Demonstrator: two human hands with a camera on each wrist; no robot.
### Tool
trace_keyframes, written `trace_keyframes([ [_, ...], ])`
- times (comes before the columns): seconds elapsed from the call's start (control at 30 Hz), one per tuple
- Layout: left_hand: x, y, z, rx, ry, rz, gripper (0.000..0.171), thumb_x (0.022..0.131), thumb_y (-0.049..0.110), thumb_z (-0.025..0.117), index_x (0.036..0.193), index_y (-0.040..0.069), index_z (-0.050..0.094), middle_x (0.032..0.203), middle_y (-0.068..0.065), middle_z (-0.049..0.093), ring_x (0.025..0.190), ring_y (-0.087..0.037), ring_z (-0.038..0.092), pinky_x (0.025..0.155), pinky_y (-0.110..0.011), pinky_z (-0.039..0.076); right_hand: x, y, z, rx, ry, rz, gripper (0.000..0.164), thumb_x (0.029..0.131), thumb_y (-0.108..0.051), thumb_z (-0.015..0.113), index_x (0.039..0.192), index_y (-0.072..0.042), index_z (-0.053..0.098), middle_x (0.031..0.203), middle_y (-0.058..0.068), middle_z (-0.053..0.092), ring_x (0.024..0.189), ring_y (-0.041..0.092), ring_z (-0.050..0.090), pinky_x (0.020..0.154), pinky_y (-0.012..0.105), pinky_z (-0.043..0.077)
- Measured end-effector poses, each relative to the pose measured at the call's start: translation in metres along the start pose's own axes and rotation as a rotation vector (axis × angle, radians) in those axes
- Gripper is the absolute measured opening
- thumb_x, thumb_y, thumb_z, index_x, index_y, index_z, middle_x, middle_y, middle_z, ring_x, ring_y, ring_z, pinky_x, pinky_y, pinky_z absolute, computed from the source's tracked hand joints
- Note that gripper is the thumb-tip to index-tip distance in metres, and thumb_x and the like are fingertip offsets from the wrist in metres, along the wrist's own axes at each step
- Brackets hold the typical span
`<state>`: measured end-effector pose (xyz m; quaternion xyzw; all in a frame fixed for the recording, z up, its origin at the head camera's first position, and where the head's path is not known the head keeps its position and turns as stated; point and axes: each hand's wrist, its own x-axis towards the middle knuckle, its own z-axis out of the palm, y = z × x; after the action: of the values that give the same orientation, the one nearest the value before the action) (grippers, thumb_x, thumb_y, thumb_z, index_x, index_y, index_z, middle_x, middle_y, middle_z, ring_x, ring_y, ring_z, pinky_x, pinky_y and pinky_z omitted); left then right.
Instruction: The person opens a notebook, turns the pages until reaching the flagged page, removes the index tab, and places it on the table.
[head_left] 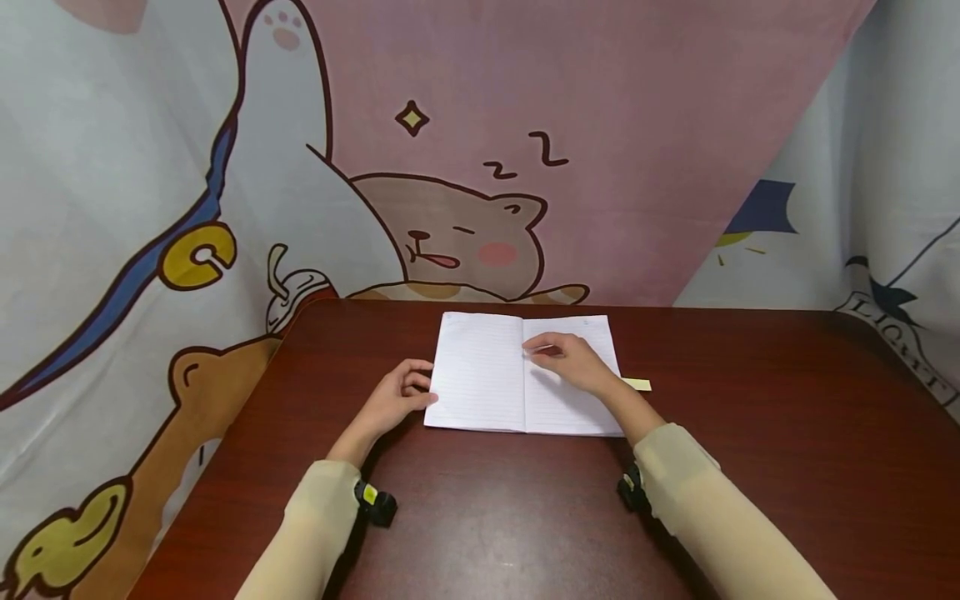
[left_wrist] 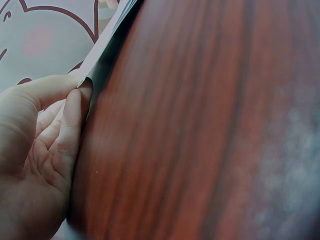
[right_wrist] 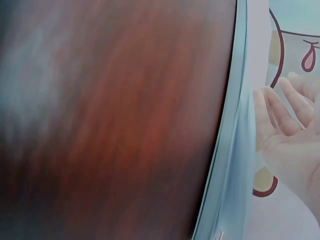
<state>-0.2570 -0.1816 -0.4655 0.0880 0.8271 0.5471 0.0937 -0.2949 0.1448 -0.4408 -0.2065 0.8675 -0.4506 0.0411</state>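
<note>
An open notebook (head_left: 476,375) with lined white pages lies on the dark red wooden table. My left hand (head_left: 393,400) holds its left edge near the lower corner. Seen from the left wrist, the thumb (left_wrist: 55,89) lies over the edge and a finger is under it, pinching the notebook's cover and pages. Over the right page, close to the centre fold, is my right hand (head_left: 568,361), its fingers loosely bent. In the right wrist view those fingers (right_wrist: 282,112) are spread slightly above the page, and I see nothing held between them.
A yellow paper tab (head_left: 637,384) sticks out past the notebook's right side. Behind the table (head_left: 750,433) hangs a cloth (head_left: 615,125) printed with cartoon animals. Each wrist wears a small black camera (head_left: 377,505).
</note>
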Motion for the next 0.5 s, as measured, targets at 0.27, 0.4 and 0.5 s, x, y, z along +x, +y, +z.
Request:
trace_keyframes([
  [0.27, 0.001, 0.000, -0.001, 0.012, 0.005, -0.011, 0.049, 0.089, 0.005, 0.072, 0.134, 0.002, 0.052, 0.110, -0.020, 0.067, 0.078, -0.012, 0.058, 0.068, -0.021, 0.048, -0.003, 0.010, -0.013, -0.026, 0.043, 0.009, 0.027, 0.096, -0.009, 0.063, 0.121, 0.001, 0.068, 0.125, 0.019, 0.069, 0.113, 0.037, 0.067, 0.099, 0.046, 0.049],
  [0.4, 0.001, 0.000, -0.001, 0.015, 0.005, -0.013, 0.049, 0.090, 0.006, 0.072, 0.134, 0.002, 0.051, 0.110, -0.020, 0.066, 0.078, -0.012, 0.058, 0.067, -0.021, 0.046, -0.006, 0.012, -0.020, -0.034, 0.067, 0.031, 0.027, 0.096, -0.010, 0.064, 0.120, 0.002, 0.068, 0.124, 0.019, 0.069, 0.112, 0.037, 0.067, 0.098, 0.044, 0.050],
  [0.5, 0.001, 0.000, -0.001, 0.010, 0.004, -0.012, 0.049, 0.090, 0.006, 0.072, 0.134, 0.002, 0.051, 0.111, -0.020, 0.066, 0.078, -0.012, 0.058, 0.067, -0.021, 0.046, -0.008, 0.014, -0.024, -0.053, 0.093, 0.068, 0.029, 0.095, -0.015, 0.067, 0.119, 0.000, 0.069, 0.124, 0.018, 0.069, 0.112, 0.035, 0.067, 0.097, 0.041, 0.050],
])
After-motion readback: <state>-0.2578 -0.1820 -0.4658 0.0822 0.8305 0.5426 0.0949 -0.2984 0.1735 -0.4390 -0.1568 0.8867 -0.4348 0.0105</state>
